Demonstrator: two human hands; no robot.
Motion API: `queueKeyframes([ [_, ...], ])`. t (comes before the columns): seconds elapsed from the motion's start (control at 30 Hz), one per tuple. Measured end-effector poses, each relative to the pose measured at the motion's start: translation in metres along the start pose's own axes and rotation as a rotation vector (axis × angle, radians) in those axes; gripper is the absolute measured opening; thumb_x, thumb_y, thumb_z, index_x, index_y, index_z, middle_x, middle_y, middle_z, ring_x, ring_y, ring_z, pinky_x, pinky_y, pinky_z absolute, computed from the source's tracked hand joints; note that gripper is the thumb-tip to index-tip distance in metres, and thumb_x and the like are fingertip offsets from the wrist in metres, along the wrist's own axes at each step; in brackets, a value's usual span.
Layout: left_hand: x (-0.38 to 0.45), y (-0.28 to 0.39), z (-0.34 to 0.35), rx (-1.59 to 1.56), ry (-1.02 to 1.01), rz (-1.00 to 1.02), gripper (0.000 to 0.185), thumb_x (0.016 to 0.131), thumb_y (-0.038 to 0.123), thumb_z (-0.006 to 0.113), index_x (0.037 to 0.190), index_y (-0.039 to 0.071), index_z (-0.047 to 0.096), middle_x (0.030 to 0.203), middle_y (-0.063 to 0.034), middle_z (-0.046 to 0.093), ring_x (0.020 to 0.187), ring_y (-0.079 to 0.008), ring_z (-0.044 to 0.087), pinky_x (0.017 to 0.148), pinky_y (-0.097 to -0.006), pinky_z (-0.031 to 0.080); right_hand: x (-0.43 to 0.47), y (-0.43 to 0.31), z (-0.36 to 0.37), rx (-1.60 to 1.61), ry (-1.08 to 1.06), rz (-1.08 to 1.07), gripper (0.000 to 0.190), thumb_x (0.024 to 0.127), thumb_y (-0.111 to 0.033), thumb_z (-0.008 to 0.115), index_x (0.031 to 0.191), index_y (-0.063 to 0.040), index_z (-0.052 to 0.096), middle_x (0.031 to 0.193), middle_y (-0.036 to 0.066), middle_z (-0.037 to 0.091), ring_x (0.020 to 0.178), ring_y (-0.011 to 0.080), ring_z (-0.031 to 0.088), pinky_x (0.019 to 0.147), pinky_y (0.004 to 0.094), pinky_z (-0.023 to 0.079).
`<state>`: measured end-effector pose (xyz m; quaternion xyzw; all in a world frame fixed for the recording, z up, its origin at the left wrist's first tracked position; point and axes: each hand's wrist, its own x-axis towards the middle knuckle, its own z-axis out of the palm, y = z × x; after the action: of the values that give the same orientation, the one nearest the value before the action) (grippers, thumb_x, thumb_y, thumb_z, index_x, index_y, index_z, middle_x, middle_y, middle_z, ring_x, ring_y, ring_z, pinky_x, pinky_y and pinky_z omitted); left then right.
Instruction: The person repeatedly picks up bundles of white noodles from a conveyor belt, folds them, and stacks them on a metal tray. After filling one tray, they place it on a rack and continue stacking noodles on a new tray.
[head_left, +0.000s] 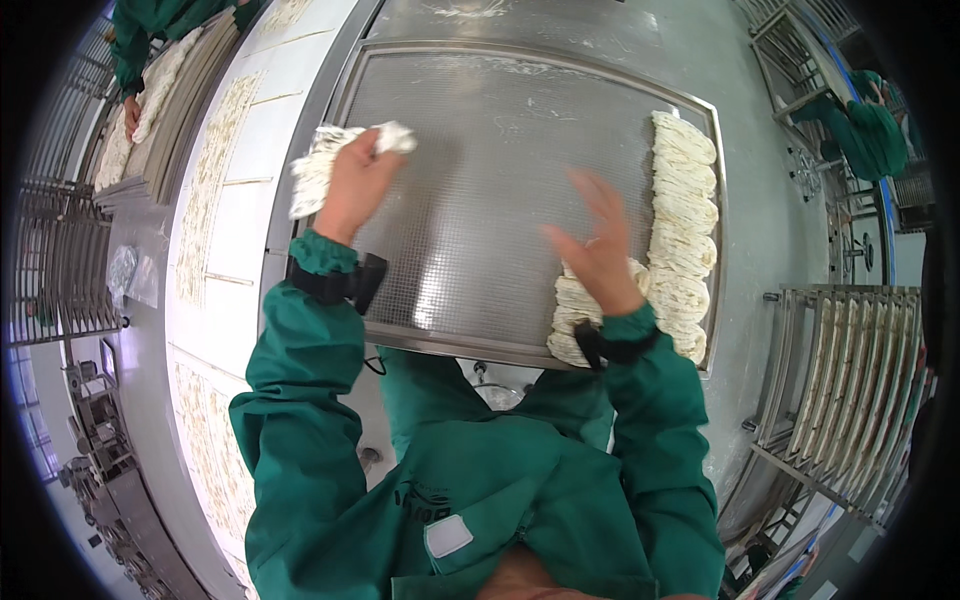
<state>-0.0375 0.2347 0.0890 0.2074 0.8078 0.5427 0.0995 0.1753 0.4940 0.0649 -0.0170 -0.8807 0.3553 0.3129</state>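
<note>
My left hand (358, 180) is closed around a bundle of pale noodle-like dough strands (309, 180), held over the left edge of a metal mesh tray (487, 202). Part of the bundle sticks out past my thumb, and motion blurs it. Over the right part of the tray, my right hand (596, 244) is open with its fingers spread, holding nothing. Below and partly behind it lies a short row of folded strand bundles (570, 307). A longer row of bundles (681, 232) runs along the tray's right side. Whether my right hand touches the short row, I cannot tell.
Left of the tray runs a white conveyor belt (244, 206) carrying flat strips of strands (214, 180). Beyond it, a co-worker's hand (132, 118) is at a stack of boards (169, 142) topped with dough. A rack of loaded trays (855, 382) stands at the right.
</note>
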Motion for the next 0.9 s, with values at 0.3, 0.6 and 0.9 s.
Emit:
queueKeyframes([
  [0.3, -0.014, 0.080, 0.110, -0.888, -0.239, -0.057, 0.013, 0.089, 0.007, 0.061, 0.100, 0.000, 0.064, 0.085, -0.0043, 0.067, 0.079, -0.0142, 0.063, 0.077, -0.0296, 0.052, 0.016, 0.055, 0.012, -0.246, 0.012, 0.022, 0.038, 0.075, -0.009, 0.071, 0.110, -0.006, 0.059, 0.099, 0.013, 0.063, 0.096, 0.0367, 0.062, 0.089, 0.0483, 0.043],
  [0.6, -0.018, -0.024, 0.162, -0.413, 0.069, -0.422, 0.012, 0.086, 0.005, 0.060, 0.096, 0.000, 0.058, 0.088, -0.0063, 0.065, 0.079, -0.0142, 0.062, 0.074, -0.0303, 0.052, -0.045, 0.128, -0.041, -0.459, -0.321, 0.216, 0.051, 0.075, -0.002, 0.069, 0.125, -0.004, 0.061, 0.124, 0.016, 0.058, 0.116, 0.0362, 0.055, 0.099, 0.0477, 0.045],
  [0.9, -0.032, 0.091, 0.215, -0.229, -0.634, -0.120, 0.037, 0.091, 0.006, 0.062, 0.126, -0.004, 0.059, 0.115, -0.0102, 0.069, 0.102, -0.0170, 0.064, 0.091, -0.0303, 0.051, -0.062, 0.115, -0.096, -0.095, -0.063, 0.292, 0.034, 0.084, -0.007, 0.073, 0.117, -0.001, 0.067, 0.123, 0.017, 0.065, 0.115, 0.0355, 0.061, 0.096, 0.0403, 0.051],
])
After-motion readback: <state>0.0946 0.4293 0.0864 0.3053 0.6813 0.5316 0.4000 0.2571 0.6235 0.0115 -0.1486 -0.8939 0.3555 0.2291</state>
